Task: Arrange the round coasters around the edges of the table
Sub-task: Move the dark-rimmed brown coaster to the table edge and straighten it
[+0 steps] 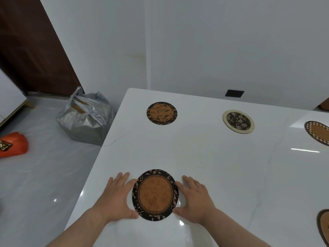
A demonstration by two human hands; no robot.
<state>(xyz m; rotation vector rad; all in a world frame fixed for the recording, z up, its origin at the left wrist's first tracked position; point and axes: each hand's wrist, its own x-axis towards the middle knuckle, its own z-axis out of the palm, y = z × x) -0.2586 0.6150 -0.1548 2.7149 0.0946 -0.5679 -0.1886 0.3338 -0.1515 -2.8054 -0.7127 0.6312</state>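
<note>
A round coaster with a brown middle and black leaf-patterned rim (155,194) lies flat on the white glossy table (213,166), close to its left edge. My left hand (114,197) rests flat against the coaster's left side and my right hand (195,199) against its right side, fingers spread on the table and thumbs touching the rim. A second brown and black coaster (161,113) lies near the far left corner. A cream-rimmed dark floral coaster (238,121) sits along the far edge. A checker-rimmed coaster (318,132) is cut off at the right.
Part of another brown coaster (324,227) shows at the lower right frame edge. On the grey floor left of the table stand a grey plastic bag (85,118) and an orange bag (12,144). White walls stand behind the table, and a brown door (33,45) is at the left.
</note>
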